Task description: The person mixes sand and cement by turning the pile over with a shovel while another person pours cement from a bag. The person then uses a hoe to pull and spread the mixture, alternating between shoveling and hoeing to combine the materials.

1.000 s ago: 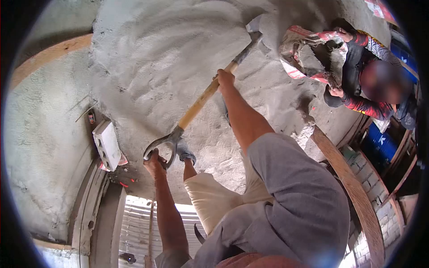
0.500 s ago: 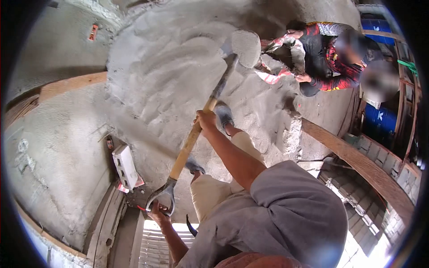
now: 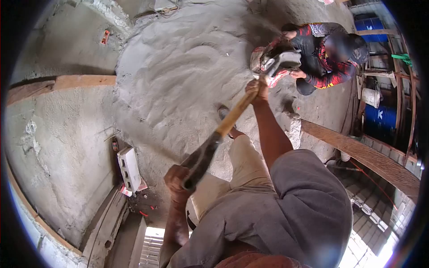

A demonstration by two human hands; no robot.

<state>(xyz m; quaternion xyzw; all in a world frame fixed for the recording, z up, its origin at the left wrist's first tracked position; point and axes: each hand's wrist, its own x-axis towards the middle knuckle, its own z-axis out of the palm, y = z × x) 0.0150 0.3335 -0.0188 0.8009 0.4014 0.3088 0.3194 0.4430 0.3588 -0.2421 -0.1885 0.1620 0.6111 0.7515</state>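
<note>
A shovel with a wooden shaft (image 3: 237,112) slants up and to the right in front of me. My left hand (image 3: 178,179) is closed round its dark grip end, and my right hand (image 3: 259,89) grips the shaft near the blade. The metal blade (image 3: 286,58) is tilted over the mouth of a red-and-white sack (image 3: 257,60). Another person (image 3: 328,56) crouches on the far right, holding the sack with both hands. What lies inside the sack is mostly hidden. A broad bed of grey sand-like mix (image 3: 178,67) spreads over the floor beyond my feet.
A hollow concrete block (image 3: 128,169) leans by the left wall. A wooden plank (image 3: 85,81) lies at left, and a long board (image 3: 357,152) crosses at right. Blue drums (image 3: 380,117) stand behind wooden posts, near a white bucket (image 3: 371,97).
The shovel has swung up and right from the bed to the sack. Its blade carried a heaped load before; now the blade is tipped at the sack. Both hands rose with it.
</note>
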